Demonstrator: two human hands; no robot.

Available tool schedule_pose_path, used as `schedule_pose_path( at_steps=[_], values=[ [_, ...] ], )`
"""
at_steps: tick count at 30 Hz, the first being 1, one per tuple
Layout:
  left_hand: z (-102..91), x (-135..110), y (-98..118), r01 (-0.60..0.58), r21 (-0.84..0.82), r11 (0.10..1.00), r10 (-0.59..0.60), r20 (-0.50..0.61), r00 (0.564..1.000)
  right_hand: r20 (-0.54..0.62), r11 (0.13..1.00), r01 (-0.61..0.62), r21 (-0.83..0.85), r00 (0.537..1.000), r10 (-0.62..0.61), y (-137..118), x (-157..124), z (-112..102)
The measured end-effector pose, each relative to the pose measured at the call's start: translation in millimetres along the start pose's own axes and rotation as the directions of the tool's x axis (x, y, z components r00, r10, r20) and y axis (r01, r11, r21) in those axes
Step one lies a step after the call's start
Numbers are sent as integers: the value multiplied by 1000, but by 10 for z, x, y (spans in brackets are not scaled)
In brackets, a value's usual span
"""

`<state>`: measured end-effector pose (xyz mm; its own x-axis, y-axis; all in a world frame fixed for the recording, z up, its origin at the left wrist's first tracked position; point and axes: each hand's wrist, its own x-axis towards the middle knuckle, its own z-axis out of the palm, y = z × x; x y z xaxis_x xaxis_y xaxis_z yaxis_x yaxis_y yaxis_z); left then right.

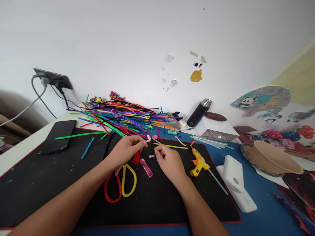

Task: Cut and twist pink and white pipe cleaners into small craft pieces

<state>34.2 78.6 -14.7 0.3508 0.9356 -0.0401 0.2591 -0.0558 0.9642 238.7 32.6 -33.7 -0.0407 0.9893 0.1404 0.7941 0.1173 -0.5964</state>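
My left hand (129,147) pinches a small white bent piece of pipe cleaner (148,138) between thumb and fingertips. Just to its right, my right hand (170,162) has thumb and index finger pressed together; whatever they hold is too small to make out. Between the hands a short white twisted piece (151,156) lies on the black mat (157,203). Behind them sits a pink coil (155,138) of pipe cleaner. Below my left hand are a pink lighter (147,168), a red object (136,157) and scissors (129,181) with red and yellow handles.
A yellow glue gun (199,163) lies right of my right hand, near white power banks (235,175). Colourful pipe cleaners (123,116) are heaped at the back. A black phone (58,136) is at left. A black thermos (199,113) and a bowl (275,159) stand at right.
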Motion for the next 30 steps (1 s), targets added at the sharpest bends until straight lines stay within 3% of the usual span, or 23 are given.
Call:
schedule_pose_path(
  at_steps=[5,12,30],
  values=[
    [-5,2,0,-12,39,999,14,-35,999,126,983,35,-179,992,-12,-12,-11,13],
    [-7,-5,-23,-3,-1,1000,3,23,1000,197,965,34,-261,980,18,-25,-6,20],
    [-3,-12,21,-33,39,999,32,21,999,147,959,-1,-285,988,45,-9,29,120]
  ],
)
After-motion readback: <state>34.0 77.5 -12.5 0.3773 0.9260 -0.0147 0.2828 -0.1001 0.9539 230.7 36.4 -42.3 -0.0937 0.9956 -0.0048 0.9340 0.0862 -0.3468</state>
